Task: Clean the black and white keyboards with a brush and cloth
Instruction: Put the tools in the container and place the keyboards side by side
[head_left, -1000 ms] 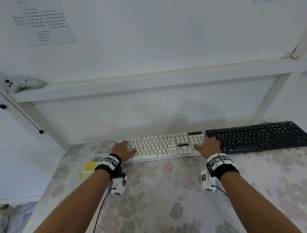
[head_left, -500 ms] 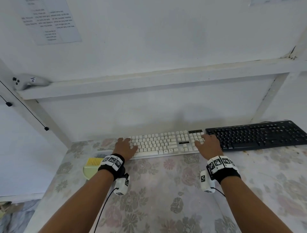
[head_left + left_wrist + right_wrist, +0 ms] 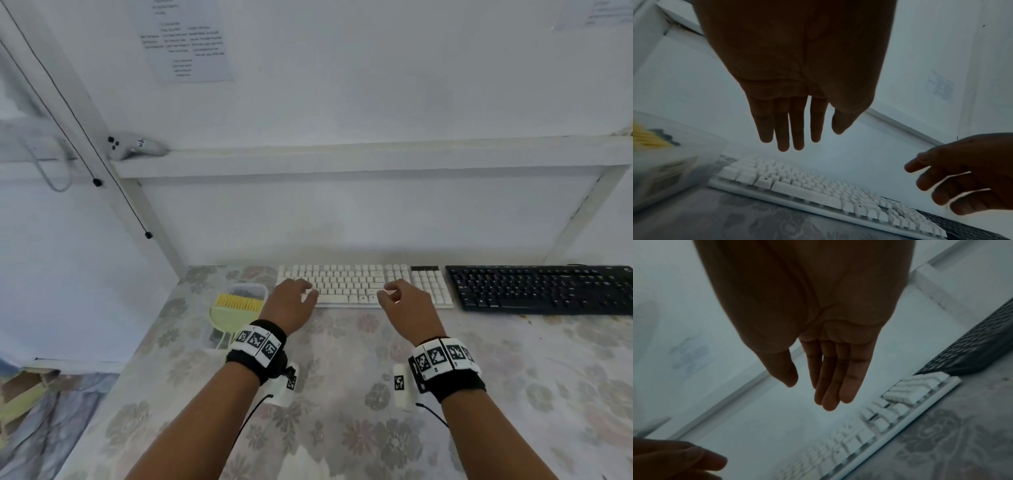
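Evidently the cleaning has not begun: nearest the camera, both forearms reach out over the floral tablecloth [image 3: 342, 428], and neither hand carries a tool. The left hand [image 3: 291, 303] hovers with fingers straight and relaxed above the left end of the white keyboard [image 3: 363, 286], holding nothing; the wrist view shows clear air between its fingertips and the keys. The right hand [image 3: 406, 308] hangs over the middle of the same keyboard, fingers loosely extended, also holding nothing.

Just left of the white keyboard, a clear plastic container [image 3: 255, 289] holds the yellow-bristled brush [image 3: 238, 303] on a pale green dustpan, untouched. Something dark lies under it; whether that is the cloth I cannot tell. To the right, just beside the white keyboard, the black keyboard [image 3: 541, 289] sits against the wall.

By my judgement everything is left: fetching the brush, sweeping both keyboards, then wiping them.
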